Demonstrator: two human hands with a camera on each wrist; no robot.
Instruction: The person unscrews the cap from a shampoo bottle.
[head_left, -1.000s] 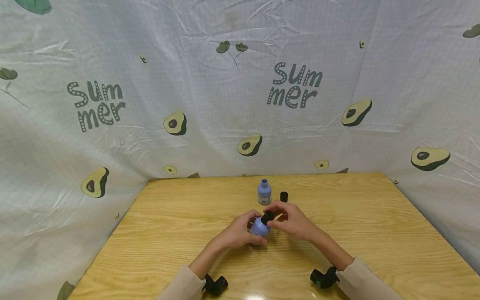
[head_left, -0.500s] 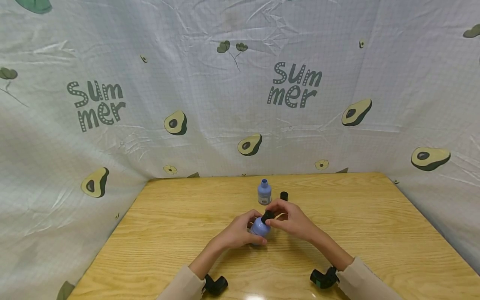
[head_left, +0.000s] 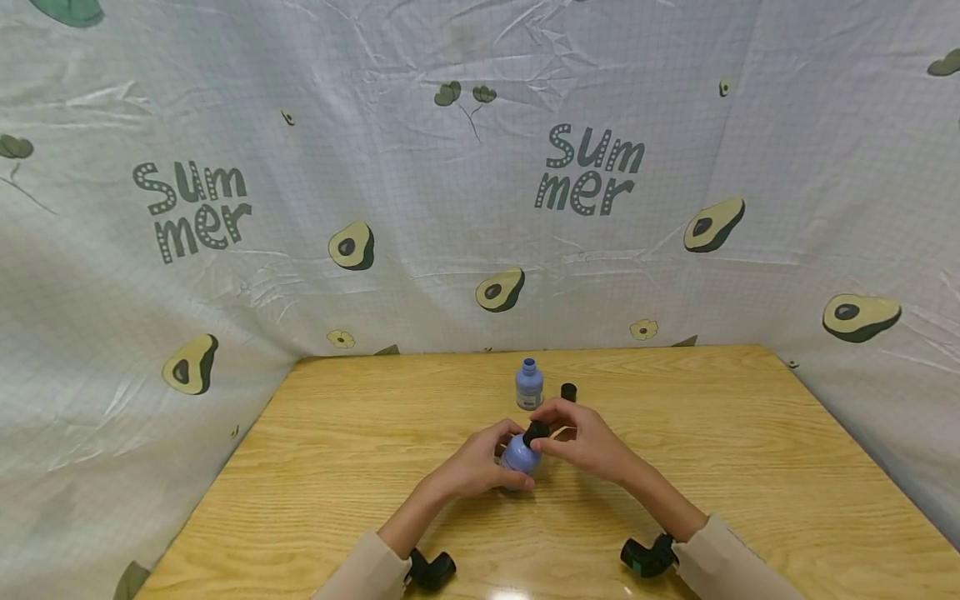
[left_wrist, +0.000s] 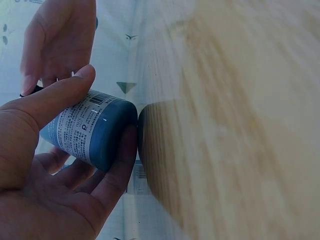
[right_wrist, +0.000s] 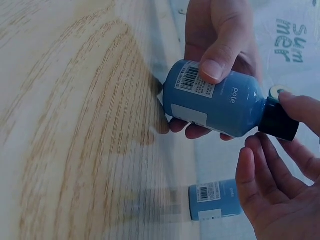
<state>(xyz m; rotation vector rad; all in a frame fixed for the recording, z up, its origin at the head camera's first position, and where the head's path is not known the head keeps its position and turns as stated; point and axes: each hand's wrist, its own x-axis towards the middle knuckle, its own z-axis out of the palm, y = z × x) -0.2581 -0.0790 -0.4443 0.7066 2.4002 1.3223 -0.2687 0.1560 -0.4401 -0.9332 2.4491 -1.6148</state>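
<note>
A blue bottle [head_left: 517,455] with a printed label leans to the right just over the table. My left hand [head_left: 474,467] grips its body, the thumb across the label in the left wrist view and the other fingers round the far side and under the base. On its neck is a black cap [right_wrist: 279,122], which my right hand [head_left: 583,442] pinches between thumb and fingers. Behind the hands, a second blue bottle [head_left: 528,388] stands upright with an uncovered mouth. A loose black cap [head_left: 568,392] lies to its right, partly covered by my right hand.
The wooden table [head_left: 360,417] has a glossy surface that mirrors things. A pale printed cloth [head_left: 420,208] hangs behind it and along both sides. Dark wrist devices [head_left: 431,572] sit at both sleeves, close above the table.
The right thumb and fingers have shifted very slightly upward on the held bottle's cap. My left hand, that bottle and the standing bottle look unmoved.
</note>
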